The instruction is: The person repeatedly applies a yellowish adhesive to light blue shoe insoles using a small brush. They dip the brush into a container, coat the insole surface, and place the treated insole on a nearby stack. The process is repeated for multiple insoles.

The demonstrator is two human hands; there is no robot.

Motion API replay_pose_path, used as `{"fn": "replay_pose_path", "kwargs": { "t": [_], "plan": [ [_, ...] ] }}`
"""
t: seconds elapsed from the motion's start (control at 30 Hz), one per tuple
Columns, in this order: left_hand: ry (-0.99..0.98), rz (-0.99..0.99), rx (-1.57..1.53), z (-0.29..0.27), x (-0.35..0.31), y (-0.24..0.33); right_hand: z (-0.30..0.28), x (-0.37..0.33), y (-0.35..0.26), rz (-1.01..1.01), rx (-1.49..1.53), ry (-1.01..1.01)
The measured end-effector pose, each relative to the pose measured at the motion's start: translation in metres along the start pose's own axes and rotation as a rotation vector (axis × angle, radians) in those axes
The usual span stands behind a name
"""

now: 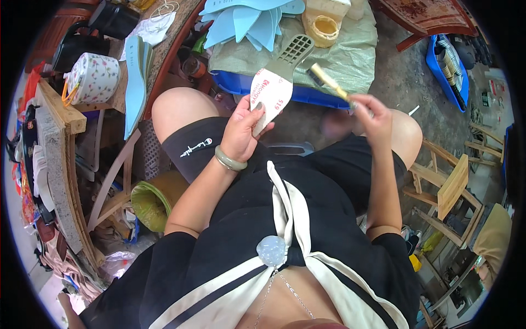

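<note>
Insole board [270, 93] and brush [332, 83], held apart between our knees [178, 107].
Our left hand [243, 130] pinches the board's near end in its fingers, probably leaving its face free; our right hand's [375, 119] fingers hold the brush's handle.

Red letters [265, 86], digits [280, 103] on insole [272, 93]; white script [195, 148] on shorts [192, 137].

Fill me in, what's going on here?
The person's left hand holds a white-and-grey sole-shaped piece. The right hand grips a brush, held up beside the piece but apart from it. Beyond them, blue pointed sheets lie stacked on a pale green cover.
</note>
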State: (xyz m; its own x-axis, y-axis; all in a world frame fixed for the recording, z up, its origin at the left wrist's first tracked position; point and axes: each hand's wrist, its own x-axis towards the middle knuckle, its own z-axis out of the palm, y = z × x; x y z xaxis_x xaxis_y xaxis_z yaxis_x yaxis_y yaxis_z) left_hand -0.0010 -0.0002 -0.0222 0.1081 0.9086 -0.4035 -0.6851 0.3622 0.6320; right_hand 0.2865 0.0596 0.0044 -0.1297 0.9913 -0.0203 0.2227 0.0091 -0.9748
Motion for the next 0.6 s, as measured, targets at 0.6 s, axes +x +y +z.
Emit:
{"fn": "replay_pose_path", "kwargs": {
  "t": [0.6],
  "plan": [
    [-0.047, 0.096, 0.157, -0.014, -0.026, 0.0, 0.018, 0.027, -0.004, -0.054, -0.243, 0.228]
  ]
}}
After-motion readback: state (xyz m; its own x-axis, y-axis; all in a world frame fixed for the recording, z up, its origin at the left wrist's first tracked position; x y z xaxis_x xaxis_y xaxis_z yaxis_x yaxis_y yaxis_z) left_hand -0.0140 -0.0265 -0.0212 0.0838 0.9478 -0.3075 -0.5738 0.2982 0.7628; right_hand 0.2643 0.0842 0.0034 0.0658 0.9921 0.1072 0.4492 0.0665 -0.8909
